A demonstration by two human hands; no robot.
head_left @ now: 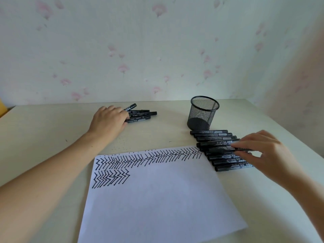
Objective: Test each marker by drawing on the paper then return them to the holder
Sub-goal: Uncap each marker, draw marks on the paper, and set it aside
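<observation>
A white sheet of paper lies in front of me, with black zigzag strokes along its top edge and a shorter second row at the left. An empty black mesh holder stands upright behind it. Several black markers lie side by side in a row to the right of the paper. My right hand rests on that row, its fingers pinching one marker near the middle. A small pile of markers lies at the back centre, where my left hand grips their near ends.
The cream table runs back to a wall with pale floral wallpaper. Small black ink dots speckle the tabletop just above the paper. A yellow object shows at the far left edge.
</observation>
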